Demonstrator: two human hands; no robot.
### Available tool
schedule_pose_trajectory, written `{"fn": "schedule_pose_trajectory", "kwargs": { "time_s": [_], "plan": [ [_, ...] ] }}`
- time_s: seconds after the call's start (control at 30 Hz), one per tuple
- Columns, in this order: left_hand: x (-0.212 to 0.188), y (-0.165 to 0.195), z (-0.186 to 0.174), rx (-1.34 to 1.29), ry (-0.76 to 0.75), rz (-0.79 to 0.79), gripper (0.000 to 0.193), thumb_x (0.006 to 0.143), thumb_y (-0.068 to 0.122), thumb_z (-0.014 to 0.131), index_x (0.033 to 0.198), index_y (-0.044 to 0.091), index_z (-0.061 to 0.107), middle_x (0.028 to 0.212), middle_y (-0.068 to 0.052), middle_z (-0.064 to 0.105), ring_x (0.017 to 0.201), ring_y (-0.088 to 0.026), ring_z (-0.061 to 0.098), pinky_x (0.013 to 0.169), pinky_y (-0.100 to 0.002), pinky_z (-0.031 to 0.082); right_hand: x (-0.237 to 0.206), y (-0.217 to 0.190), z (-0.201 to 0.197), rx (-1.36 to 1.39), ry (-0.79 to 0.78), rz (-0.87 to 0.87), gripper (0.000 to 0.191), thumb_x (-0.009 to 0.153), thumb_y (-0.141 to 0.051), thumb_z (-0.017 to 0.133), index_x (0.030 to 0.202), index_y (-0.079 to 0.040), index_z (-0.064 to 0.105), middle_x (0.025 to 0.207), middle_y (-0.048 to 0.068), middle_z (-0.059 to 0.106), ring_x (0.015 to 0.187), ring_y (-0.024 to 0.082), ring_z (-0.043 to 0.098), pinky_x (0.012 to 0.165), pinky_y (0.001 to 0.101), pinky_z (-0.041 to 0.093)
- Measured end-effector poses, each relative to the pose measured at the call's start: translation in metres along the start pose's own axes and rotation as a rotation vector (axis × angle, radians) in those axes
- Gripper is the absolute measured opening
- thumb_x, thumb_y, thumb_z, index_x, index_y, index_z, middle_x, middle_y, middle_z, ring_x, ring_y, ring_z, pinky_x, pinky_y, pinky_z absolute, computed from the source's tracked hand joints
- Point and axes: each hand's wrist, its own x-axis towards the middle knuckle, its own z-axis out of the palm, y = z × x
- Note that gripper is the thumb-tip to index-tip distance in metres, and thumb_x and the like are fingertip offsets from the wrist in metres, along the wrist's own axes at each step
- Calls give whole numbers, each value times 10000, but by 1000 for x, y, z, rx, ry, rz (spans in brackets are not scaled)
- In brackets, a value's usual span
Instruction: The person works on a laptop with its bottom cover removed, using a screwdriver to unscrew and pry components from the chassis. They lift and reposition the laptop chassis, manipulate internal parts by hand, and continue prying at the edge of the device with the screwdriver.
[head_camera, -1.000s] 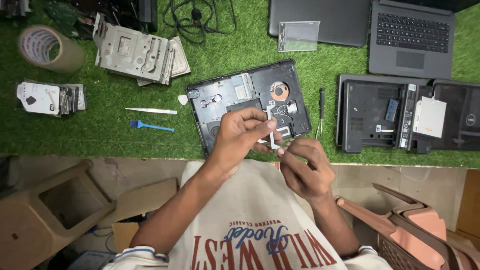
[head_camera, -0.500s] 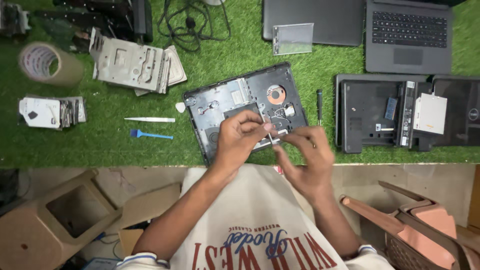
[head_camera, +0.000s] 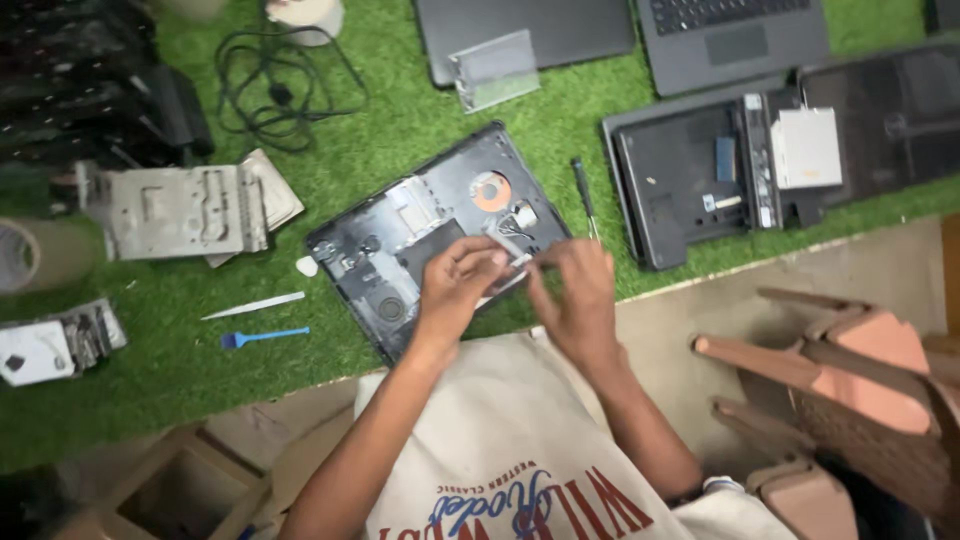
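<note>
The opened laptop base (head_camera: 430, 235) lies on the green-turfed desk (head_camera: 400, 120), where the left hand (head_camera: 455, 290) and right hand (head_camera: 575, 290) pinch a small pale part (head_camera: 515, 262) that could slip into the turf if their fingertips loosen.

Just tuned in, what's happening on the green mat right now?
A person sits at a green turf mat with an opened laptop base lying in front of them, its insides exposed. The left hand and the right hand meet over its near edge, pinching a small part that is too small to identify. A black screwdriver lies just right of the base; a blue tool and a white pry tool lie to its left. More opened laptops sit to the right.
</note>
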Motion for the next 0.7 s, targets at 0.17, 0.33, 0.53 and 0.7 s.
{"fn": "schedule_pose_trajectory", "kwargs": {
  "time_s": [0.17,0.33,0.53,0.7],
  "plan": [
    [-4,5,-20,159,65,-87,366,942,234,678,1253,44,644,1272,-121,737,1023,-166,739,808,-280,550,-7,92,-3,-41,213,123,146,900,18,764,964,-33,643,969,129,645,929,297,616,824,411,484],
    [-7,9,-62,152,169,-110,394,947,223,662,1297,44,641,1307,-138,726,1046,-202,739,800,-287,553,-16,199,-6,-160,347,278,107,936,-4,778,962,-22,676,1000,127,637,976,311,592,867,423,486],
    [-13,10,-98,156,286,-115,403,951,205,642,1315,33,627,1315,-138,712,1058,-216,734,784,-280,557,-20,270,-17,-317,307,387,126,916,-62,795,987,-23,698,1115,166,587,1091,354,523,956,484,431],
    [-18,14,-104,138,312,-113,390,963,196,631,1314,27,624,1305,-136,713,1065,-208,735,787,-276,561,-17,281,-22,-299,270,432,125,928,-102,796,967,-28,702,1091,161,586,1088,361,522,951,485,426]
  ]
}}
